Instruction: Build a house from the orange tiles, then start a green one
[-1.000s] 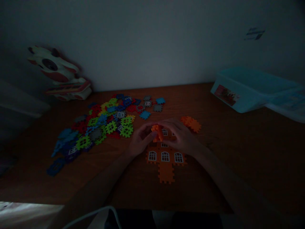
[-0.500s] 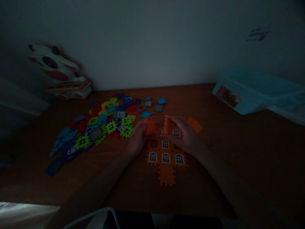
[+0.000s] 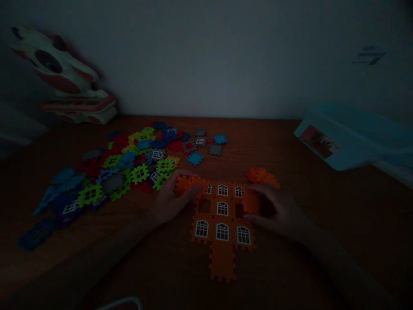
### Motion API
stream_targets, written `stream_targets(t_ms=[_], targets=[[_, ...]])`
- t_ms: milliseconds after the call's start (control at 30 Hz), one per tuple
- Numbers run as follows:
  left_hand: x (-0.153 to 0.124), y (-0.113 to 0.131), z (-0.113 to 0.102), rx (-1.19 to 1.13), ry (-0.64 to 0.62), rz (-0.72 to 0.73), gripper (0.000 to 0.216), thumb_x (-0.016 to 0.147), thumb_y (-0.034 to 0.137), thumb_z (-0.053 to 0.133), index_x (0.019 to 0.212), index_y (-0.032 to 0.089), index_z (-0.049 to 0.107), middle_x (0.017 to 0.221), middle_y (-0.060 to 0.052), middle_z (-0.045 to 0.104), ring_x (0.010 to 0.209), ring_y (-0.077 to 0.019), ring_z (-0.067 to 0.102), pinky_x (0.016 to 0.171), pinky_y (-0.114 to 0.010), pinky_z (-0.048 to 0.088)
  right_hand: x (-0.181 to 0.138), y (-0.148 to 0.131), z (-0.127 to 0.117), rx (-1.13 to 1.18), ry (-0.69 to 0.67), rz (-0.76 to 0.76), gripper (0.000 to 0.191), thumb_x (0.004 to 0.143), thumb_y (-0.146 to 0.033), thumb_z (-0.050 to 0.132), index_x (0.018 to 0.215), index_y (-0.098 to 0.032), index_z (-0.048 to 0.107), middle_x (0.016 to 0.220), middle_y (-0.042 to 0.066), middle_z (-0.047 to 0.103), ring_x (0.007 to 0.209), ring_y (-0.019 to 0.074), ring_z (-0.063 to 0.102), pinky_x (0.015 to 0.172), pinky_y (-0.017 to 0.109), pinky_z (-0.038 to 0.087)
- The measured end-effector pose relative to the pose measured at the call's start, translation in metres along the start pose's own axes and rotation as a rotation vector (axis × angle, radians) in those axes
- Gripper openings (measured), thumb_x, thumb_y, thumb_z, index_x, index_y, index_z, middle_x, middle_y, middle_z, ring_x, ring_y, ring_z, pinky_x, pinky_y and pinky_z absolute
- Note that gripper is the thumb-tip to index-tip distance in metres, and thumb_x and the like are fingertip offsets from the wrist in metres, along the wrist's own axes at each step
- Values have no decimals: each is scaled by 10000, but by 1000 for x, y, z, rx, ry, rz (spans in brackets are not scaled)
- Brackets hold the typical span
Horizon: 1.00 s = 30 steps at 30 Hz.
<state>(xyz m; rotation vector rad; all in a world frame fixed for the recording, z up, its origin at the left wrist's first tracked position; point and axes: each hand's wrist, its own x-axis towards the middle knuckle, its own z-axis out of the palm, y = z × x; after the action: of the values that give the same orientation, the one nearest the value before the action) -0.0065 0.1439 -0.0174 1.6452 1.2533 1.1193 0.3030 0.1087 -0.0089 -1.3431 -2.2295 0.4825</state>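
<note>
The scene is very dark. A flat orange assembly of interlocking tiles with white windows (image 3: 222,219) lies on the wooden table (image 3: 322,224). My left hand (image 3: 167,200) is closed on an orange tile (image 3: 185,184) at the assembly's upper left corner. My right hand (image 3: 280,211) holds another orange tile (image 3: 251,201) against the assembly's right edge. Two loose orange tiles (image 3: 262,176) lie just beyond my right hand.
A heap of several coloured tiles (image 3: 129,165) spreads over the left of the table. A red and white toy (image 3: 61,86) stands at the back left by the wall. A pale blue box (image 3: 348,140) sits at the right.
My hands have parted from the middle and dropped to the table, each carrying one orange tile to opposite sides of the assembly. The camera has tipped down and nearer.
</note>
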Motion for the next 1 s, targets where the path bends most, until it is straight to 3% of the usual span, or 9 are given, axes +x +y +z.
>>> stream_targets(t_ms=[167, 333, 600, 900, 1000], targets=[[-4, 1, -23, 195, 47, 35, 250, 853, 442, 684, 918, 214, 603, 918, -18, 677, 845, -186, 675, 727, -308, 595, -2, -2, -8, -117, -54, -128, 474, 848, -458, 683, 1238, -217, 563, 1194, 136, 688, 1028, 274, 695, 854, 418, 592], [-7, -3, -27, 115, -35, -56, 388, 799, 437, 734, 1064, 236, 534, 1108, -42, 620, 789, -178, 664, 502, -261, 565, -4, 5, -9, -170, -80, -171, 449, 863, -407, 667, 1248, -221, 531, 1211, 134, 666, 1067, 272, 677, 882, 425, 580], [-7, -4, -26, 363, -103, 227, 195, 868, 315, 654, 995, 220, 542, 962, -15, 657, 894, -175, 653, 814, -315, 557, -3, 3, -12, -173, -82, -172, 415, 861, -450, 670, 1198, -222, 588, 1165, 126, 682, 1040, 284, 676, 880, 452, 570], [-2, -14, -40, 430, -149, 349, 206, 885, 364, 644, 1001, 209, 575, 970, -41, 699, 888, -188, 681, 823, -310, 553, -3, 4, -10, -169, -70, -170, 404, 852, -420, 662, 1208, -235, 607, 1182, 127, 676, 1043, 301, 664, 891, 487, 555], [1, -14, -44, 443, -253, 432, 223, 929, 325, 600, 1118, 206, 614, 1066, -64, 716, 975, -196, 690, 892, -319, 554, -3, 3, -10, -171, -68, -168, 408, 857, -413, 651, 1216, -224, 599, 1188, 135, 671, 1046, 299, 662, 891, 484, 554]])
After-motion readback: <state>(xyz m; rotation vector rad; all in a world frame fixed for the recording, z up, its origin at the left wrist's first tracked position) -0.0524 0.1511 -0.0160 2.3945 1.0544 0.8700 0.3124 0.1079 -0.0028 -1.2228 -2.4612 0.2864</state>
